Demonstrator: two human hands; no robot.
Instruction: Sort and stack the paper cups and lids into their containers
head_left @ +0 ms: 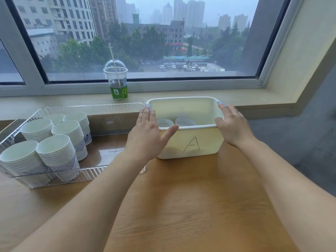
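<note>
A white bin marked "A" stands on the wooden table near the window sill. Two stacks of white lids lie inside it. My left hand rests flat against the bin's left side, fingers straight, thumb across the front rim. My right hand lies flat against the right side in the same way. To the left, a clear ribbed tray holds several stacks of white paper cups.
A clear plastic drink cup with a dome lid and straw stands on the sill behind the tray. The window frame runs along the back. The table ends at the right, with grey floor beyond.
</note>
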